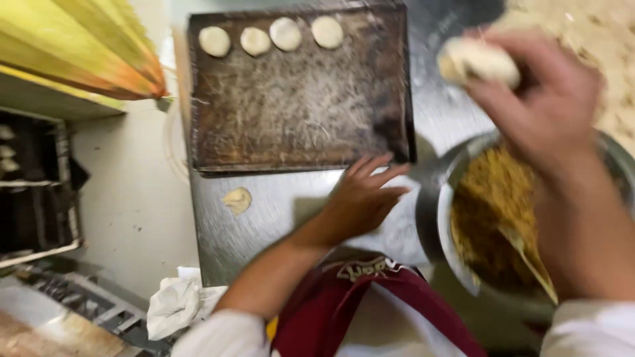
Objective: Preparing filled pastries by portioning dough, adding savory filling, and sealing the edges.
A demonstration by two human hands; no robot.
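My right hand [539, 99] is raised above the metal bowl [443, 198] and grips a pale lump of dough [477, 61]. The bowl holds brown crumbly filling [493, 211] with a spoon [529, 258] lying in it. My left hand [364, 195] rests flat and empty, fingers spread, on the steel counter [278, 218] just below the dark baking tray [301, 99]. Several flat round dough pieces [271, 36] lie in a row along the tray's far edge.
A small scrap of dough [238, 199] lies on the counter left of my left hand. More dough [595, 39] covers the far right corner. A crumpled white cloth [175, 304] sits below the counter, and a rack [33, 185] stands at the left.
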